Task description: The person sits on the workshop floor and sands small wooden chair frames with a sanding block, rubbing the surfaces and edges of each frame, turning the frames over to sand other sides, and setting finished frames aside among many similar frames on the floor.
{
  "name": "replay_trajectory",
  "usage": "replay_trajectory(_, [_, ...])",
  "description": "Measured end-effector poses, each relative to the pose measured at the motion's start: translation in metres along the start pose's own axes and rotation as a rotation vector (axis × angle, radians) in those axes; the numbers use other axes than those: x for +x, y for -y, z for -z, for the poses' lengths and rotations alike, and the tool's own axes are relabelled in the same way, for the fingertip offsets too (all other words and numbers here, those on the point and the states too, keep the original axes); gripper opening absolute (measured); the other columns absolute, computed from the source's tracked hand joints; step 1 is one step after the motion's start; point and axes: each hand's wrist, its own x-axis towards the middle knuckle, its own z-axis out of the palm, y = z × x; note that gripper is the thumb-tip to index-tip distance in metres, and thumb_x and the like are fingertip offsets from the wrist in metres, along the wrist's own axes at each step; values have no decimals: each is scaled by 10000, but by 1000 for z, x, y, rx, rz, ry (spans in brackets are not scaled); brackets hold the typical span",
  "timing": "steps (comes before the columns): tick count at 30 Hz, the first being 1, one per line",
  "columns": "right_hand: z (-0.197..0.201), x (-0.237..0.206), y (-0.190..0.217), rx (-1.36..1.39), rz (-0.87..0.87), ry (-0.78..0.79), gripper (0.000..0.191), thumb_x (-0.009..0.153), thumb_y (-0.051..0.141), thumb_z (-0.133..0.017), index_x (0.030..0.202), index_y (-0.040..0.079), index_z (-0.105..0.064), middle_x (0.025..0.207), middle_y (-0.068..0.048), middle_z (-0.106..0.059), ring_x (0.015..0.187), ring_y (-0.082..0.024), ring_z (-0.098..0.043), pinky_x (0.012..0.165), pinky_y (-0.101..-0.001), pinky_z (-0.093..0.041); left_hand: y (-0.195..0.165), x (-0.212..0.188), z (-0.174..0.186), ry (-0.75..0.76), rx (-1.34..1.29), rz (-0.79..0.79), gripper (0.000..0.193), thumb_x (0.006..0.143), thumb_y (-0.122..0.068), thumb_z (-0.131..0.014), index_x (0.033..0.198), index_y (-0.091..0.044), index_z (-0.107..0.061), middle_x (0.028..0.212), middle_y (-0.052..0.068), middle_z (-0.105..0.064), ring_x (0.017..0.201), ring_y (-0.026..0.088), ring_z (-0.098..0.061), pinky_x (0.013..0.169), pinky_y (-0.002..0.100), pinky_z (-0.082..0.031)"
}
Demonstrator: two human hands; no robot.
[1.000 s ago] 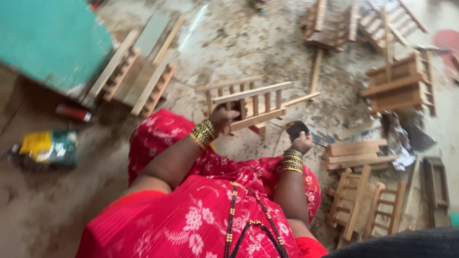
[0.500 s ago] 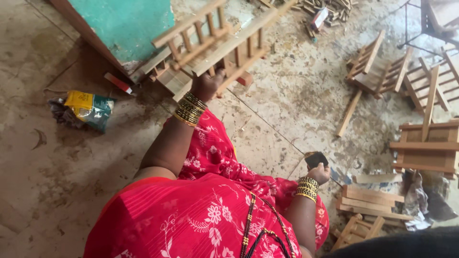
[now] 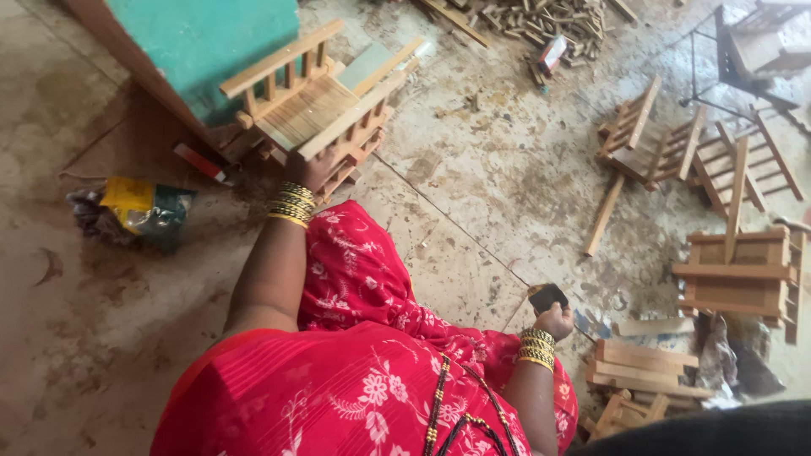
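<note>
My left hand (image 3: 311, 171) grips a small wooden slatted crate (image 3: 317, 105) at its near edge. The crate rests on a stack of similar wooden pieces beside a teal board (image 3: 203, 42). My right hand (image 3: 553, 319) is low at the right, closed around a small dark tool (image 3: 547, 297) just above the floor. Gold bangles ring both wrists. Red flowered cloth (image 3: 355, 371) covers my lap and hides the floor below.
Finished wooden crates (image 3: 743, 270) and slatted frames (image 3: 667, 143) lie on the dusty concrete floor at the right. Stacked flat slats (image 3: 642, 367) sit near my right hand. Wood scraps (image 3: 541, 25) pile at the top. A crumpled yellow-green packet (image 3: 139, 211) lies at the left.
My left hand has carried the slatted crate from the middle of the floor leftward to the stack by the teal board. My right hand kept hold of the dark tool.
</note>
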Motion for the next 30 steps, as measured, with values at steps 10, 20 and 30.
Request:
replay_trajectory(10, [17,1,-14,131,-56,-88,265,903,25,-579,1140,-17,-689,1066,-143,-748,910,-257,-754,800,-356,-646,19,-25,8,-321,176,221,501,1017,-235,-755,1420,18,-597,1353,166,-720,1264,243,-703,1102,365,-573])
replay_trajectory(20, [74,27,-1,151,185,-626,343,1044,296,-716,991,-31,-806,887,-60,-747,825,-153,-697,707,-310,-587,-92,-63,38,-196,129,-318,694,1127,-359,-681,1663,-82,-339,1729,202,-184,1612,396,-219,1299,535,-250])
replay_trajectory(30, [200,27,17,-636,369,-1083,511,1000,341,-821,1304,-33,-650,1193,-181,-708,995,-283,-726,799,-376,-598,-100,-87,-61,301,-275,-138,641,970,-120,-757,1551,-64,-492,1715,251,-294,1646,392,-241,1378,534,-240])
